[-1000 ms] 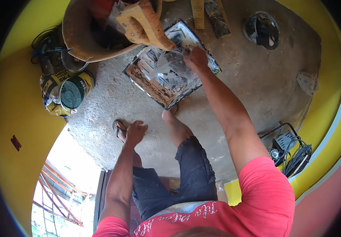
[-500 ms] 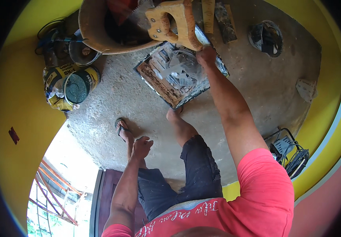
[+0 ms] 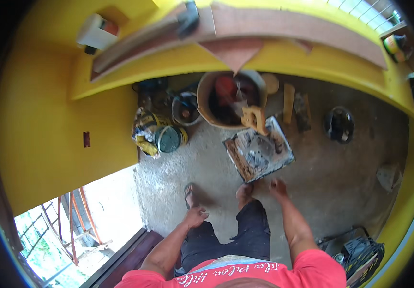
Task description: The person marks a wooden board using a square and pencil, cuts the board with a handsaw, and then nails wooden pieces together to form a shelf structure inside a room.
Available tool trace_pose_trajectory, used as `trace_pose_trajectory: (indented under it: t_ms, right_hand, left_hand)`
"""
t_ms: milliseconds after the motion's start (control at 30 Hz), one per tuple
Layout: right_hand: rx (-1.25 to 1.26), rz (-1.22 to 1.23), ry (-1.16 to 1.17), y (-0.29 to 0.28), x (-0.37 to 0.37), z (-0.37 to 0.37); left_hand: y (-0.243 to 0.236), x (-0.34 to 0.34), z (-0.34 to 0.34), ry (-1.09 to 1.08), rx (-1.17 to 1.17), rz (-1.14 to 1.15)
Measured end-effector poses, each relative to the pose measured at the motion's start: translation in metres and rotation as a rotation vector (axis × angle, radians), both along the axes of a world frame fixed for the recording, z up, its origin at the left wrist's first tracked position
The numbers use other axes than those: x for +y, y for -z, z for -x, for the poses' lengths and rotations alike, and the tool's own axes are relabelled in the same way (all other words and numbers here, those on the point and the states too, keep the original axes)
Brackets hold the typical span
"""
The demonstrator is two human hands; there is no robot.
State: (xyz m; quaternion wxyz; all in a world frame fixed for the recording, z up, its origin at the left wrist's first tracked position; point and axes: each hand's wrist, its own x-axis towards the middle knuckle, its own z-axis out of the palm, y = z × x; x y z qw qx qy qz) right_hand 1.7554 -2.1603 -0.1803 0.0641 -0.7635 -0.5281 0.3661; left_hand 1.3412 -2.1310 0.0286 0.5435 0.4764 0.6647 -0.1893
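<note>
The wooden handle of a handsaw point(image 3: 257, 122) rests over the near rim of a large round tub point(image 3: 201, 103), its blade reaching inside. Just below the saw lies a square, paint-stained tray point(image 3: 238, 165) with crumpled clear plastic point(image 3: 260, 150) and scraps in it. My right hand point(image 3: 278, 188) is empty, fingers curled in, near the tray's lower right corner and apart from the saw. Over my left thigh hangs my left hand point(image 3: 196, 217), empty, with loosely bent fingers slightly apart. A red object point(image 3: 225, 86) shows inside the tub.
Left of the tub stand a green-topped bucket point(image 3: 167, 139) and a dark pail point(image 3: 186, 109). Wood strips point(image 3: 288, 103) and a round black container point(image 3: 339, 126) lie to the right. A yellow ledge holding a long brown board point(image 3: 283, 24) crosses above. A machine with coiled cable point(image 3: 360, 252) sits lower right.
My right hand has let go of the saw handle and drawn back toward me. The saw stays at the tub's rim. My view has tilted up, bringing the ledge and board into sight.
</note>
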Motion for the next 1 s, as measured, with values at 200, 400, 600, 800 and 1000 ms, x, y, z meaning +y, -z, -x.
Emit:
trace_pose_trajectory:
  t_ms: [200, 400, 600, 800, 1000]
  right_hand:
    - [0.151, 0.491, 0.180, -0.109, -0.086, -0.020]
    - [0.214, 0.548, 0.403, -0.198, -0.058, -0.036]
    - [0.421, 0.303, 0.677, -0.276, 0.081, 0.019]
    - [0.343, -0.158, 0.353, -0.312, 0.212, 0.109]
    - [0.391, -0.128, 0.206, -0.354, 0.264, 0.190]
  left_hand:
    - [-0.097, 0.098, 0.010, 0.128, -0.049, -0.256]
    - [-0.182, 0.288, 0.014, 0.154, -0.215, -1.129]
    - [-0.252, 0.475, 0.011, 0.530, 0.133, -1.436]
    - [-0.245, 0.573, 0.017, 0.946, 0.162, -1.004]
    - [-0.234, 0.593, 0.023, 0.963, -0.010, -0.975]
